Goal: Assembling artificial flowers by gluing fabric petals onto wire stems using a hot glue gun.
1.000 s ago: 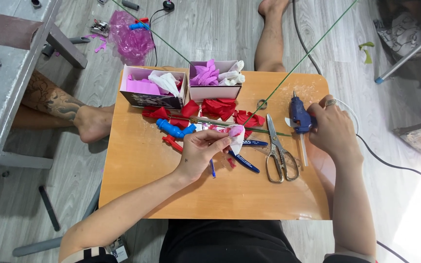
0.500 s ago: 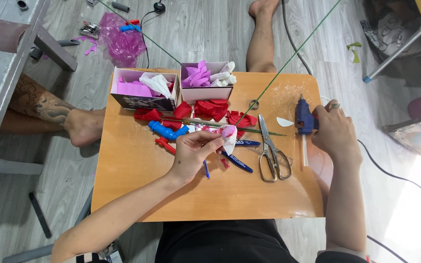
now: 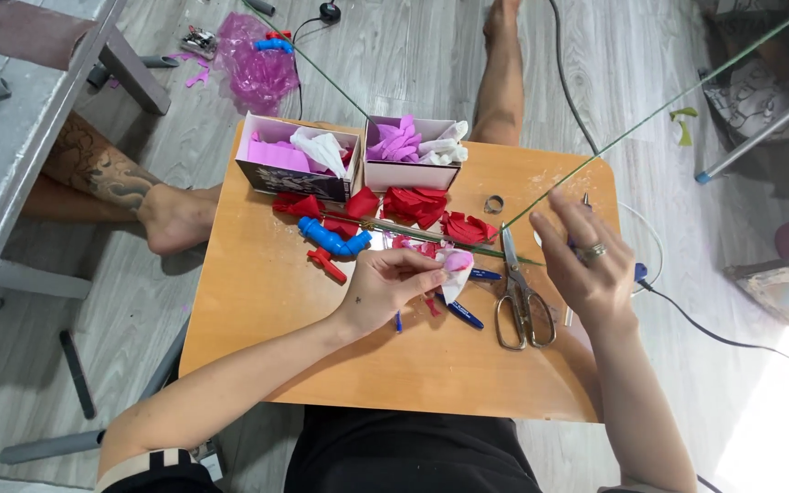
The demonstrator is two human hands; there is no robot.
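Left hand [image 3: 393,285] rests near the middle of the orange surface [image 3: 257,310], fingers pinched closed on a small white-and-pink petal piece [image 3: 456,270] held at the fingertips. Right hand [image 3: 586,265] hovers above the right part of the surface, fingers loosely spread and part open; a ring shows on one finger, and whether anything is gripped cannot be told. Between the two hands lie the scissors [image 3: 520,297], handles toward the person. A thin green wire stem [image 3: 650,119] runs from the upper right down past the right hand's fingers toward the petal piece. Blue pens [image 3: 460,314] lie just below the petal. Red petals [image 3: 417,203] and a blue tube [image 3: 329,241] sit beyond the left hand, in front of two open boxes [image 3: 411,155] of pink and white pieces.
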